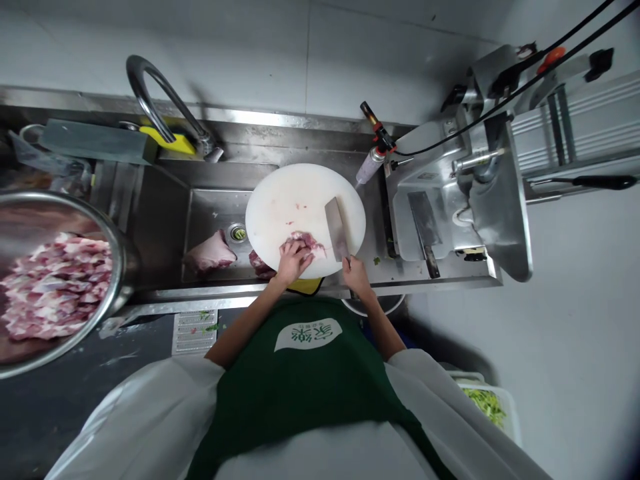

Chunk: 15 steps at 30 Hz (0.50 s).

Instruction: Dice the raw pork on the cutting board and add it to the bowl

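A round white cutting board [280, 200] lies across the edge of the steel sink. Near its front edge is a piece of raw meat [306, 239], partly covered by my left hand [293, 261], whose bent fingers hold it down. My right hand [355, 275] is closed around the handle of a cleaver [337, 230]. The broad blade rests tilted over the right side of the board, a little apart from the meat. Small meat scraps [295, 212] dot the board behind my left hand.
Larger raw meat chunks lie in the sink [213, 200], one with pale skin [213, 253]. A metal bowl [117, 267] of cut meat stands left, below a curved faucet [150, 100]. Rightward are a blowtorch [375, 150], a second cleaver [425, 227] and a slicer [500, 193].
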{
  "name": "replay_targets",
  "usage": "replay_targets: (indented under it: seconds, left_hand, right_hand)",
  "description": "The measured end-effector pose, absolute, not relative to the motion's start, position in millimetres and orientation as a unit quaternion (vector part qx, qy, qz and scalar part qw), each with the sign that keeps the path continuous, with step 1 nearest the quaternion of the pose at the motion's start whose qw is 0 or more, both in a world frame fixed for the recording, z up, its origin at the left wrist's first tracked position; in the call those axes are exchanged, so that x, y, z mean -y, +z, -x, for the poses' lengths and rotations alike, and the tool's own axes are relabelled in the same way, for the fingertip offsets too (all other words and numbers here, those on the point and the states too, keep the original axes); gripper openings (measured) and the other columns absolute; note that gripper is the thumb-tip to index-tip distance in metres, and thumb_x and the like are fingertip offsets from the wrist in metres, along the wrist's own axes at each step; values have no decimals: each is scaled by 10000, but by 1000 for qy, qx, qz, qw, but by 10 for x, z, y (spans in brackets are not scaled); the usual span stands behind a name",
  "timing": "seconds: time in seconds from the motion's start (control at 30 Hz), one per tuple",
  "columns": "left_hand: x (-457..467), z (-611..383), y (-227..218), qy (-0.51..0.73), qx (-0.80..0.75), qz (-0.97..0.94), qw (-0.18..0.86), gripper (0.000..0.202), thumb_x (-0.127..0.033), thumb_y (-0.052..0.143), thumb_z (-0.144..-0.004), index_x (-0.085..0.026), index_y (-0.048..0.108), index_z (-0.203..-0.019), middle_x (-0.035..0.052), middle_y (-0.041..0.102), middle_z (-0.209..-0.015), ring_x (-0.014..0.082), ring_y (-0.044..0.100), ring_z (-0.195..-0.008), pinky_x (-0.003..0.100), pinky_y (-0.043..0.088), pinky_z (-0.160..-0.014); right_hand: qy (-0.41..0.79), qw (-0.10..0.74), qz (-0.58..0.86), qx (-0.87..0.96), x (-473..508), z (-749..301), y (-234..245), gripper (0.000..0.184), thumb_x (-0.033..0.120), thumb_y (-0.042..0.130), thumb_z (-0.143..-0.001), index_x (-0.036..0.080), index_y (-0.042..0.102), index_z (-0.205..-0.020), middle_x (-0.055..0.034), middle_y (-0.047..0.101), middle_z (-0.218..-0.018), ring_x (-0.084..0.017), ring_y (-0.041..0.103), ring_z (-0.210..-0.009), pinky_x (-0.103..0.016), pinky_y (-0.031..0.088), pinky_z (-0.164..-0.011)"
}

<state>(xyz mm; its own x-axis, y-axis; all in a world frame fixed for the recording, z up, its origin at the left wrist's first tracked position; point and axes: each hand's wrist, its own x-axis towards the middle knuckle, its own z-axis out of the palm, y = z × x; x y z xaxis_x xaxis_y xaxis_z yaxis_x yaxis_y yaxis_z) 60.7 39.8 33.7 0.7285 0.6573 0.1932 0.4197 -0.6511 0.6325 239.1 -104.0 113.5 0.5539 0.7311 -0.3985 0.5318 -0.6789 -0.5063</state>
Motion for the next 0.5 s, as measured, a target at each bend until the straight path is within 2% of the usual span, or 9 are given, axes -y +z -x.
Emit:
replay_targets:
  seconds: [0.13, 0.3, 0.4, 0.5]
  left_hand:
    - [-374, -454, 403, 264, -361, -845, 292, 162, -356, 620, -965, -242, 726, -1012, 102, 681, -1130, 290, 577, -1133, 495, 416, -1013]
    - [-413, -179, 415, 360, -454, -769, 272, 173, -330, 553, -985, -228, 681, -928, 85, 693, -991, 256, 625, -1001, 462, 452, -973]
    - [-424, -51, 401, 375, -482, -745, 269, 163, -319, 553, -974, -224, 664, -900, 71, 691, -941, 243, 628, -940, 465, 444, -984]
    - [-411, -54, 392, 384, -491, -737, 262, 166, -319, 547, -976, -227, 663, -902, 67, 684, -922, 244, 622, -928, 468, 446, -977]
  right_hand:
    - [272, 133, 871, 387, 919, -2174, 1357, 296, 271, 378, -1056, 143, 644, -1057, -134, 725, -905, -228, 667, -829, -272, 416, -726]
    - [209, 181, 880, 386, 825, -2123, 1600, 379, 320, 284, -1089, 136, 604, -1177, -143, 727, -919, -242, 675, -806, -281, 406, -697]
    - [179, 201, 883, 385, 794, -2223, 1642, 419, 345, 252, -1092, 132, 603, -1177, -150, 721, -926, -249, 676, -810, -285, 407, -687]
    - [191, 185, 876, 403, 763, -2280, 1578, 399, 338, 286, -1084, 136, 624, -1144, -150, 723, -922, -256, 675, -830, -288, 410, -702]
